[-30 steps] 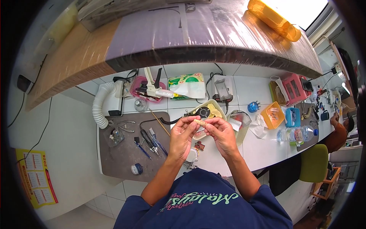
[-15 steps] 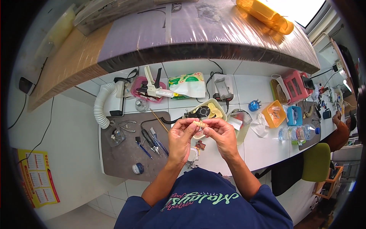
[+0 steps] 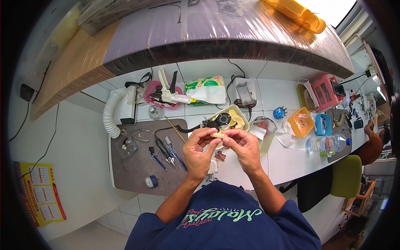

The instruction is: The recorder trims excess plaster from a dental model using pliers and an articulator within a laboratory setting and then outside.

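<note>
Between my two hands is a small cream-coloured dental bridge [image 3: 218,135], a curved row of teeth. My left hand [image 3: 201,149] pinches one end between thumb and fingers, and my right hand [image 3: 242,148] pinches the other. Just beyond them stands a pale tub [image 3: 246,125] with yellowish pieces in it and a black round-headed device [image 3: 223,120] at its near left side. Below the hands, partly covered by my left hand, a metal dental articulator [image 3: 211,168] rests on the bench beside a small reddish-brown piece [image 3: 220,156].
On the grey mat [image 3: 129,171] at left lie a handpiece [image 3: 163,149], brushes, pliers [image 3: 136,135] and a small jar [image 3: 151,181]. A dispensing gun [image 3: 167,89] rests on a pink basket. To the right are an orange basket [image 3: 301,121], a water bottle [image 3: 327,144] and another person [image 3: 371,143].
The dental bridge has turned slightly, and its row of teeth shows more plainly. My left thumb has shifted a little lower; both hands keep their hold. The view has moved slightly.
</note>
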### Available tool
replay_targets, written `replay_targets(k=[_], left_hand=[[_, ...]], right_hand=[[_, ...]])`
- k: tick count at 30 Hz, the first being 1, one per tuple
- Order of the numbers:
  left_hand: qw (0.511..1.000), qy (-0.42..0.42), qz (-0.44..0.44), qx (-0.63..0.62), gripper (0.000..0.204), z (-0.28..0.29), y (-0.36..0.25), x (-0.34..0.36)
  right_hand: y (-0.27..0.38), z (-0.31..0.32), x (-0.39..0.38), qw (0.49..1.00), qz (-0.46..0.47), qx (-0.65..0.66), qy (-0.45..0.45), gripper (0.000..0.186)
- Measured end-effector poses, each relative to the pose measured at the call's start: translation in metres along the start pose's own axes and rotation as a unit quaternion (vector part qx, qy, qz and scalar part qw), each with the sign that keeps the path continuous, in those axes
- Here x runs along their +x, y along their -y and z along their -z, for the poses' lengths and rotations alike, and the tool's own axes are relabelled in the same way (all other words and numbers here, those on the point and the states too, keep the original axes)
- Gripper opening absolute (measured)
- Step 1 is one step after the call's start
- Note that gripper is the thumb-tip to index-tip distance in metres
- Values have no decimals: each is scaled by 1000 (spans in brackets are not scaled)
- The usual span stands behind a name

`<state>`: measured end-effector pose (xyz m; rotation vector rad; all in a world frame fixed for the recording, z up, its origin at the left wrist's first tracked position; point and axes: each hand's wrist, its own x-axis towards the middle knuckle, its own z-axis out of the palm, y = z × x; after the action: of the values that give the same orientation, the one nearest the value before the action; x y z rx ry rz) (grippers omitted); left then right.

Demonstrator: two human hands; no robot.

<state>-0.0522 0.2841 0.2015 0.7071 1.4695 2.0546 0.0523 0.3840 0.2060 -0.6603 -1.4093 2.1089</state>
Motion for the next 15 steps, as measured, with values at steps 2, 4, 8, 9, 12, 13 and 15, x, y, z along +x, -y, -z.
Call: replay_targets(k=[2,4,8,9,12,13,15], left_hand=[[999,8,-21,24,27,1,2,1],[999,15,-24,37,26,3,3,1],[999,16,-28,37,24,3,3,1],[999,16,-27,35,24,3,3,1],[999,17,-26,35,23,3,3,1],[999,17,-25,38,23,3,3,1],[999,17,-23,37,23,3,1,1]], right_hand=[[1,0,-1,1000,-2,5,3,23],[1,0,-1,1000,1,4,6,23],[2,0,-2,1000,2,2,10,22],[2,0,-1,1000,2,2,10,22],[2,0,-2,1000,3,2,9,22],[2,0,-2,1000,0,2,6,22],[3,-1,-3,1000,-3,2,4,23]])
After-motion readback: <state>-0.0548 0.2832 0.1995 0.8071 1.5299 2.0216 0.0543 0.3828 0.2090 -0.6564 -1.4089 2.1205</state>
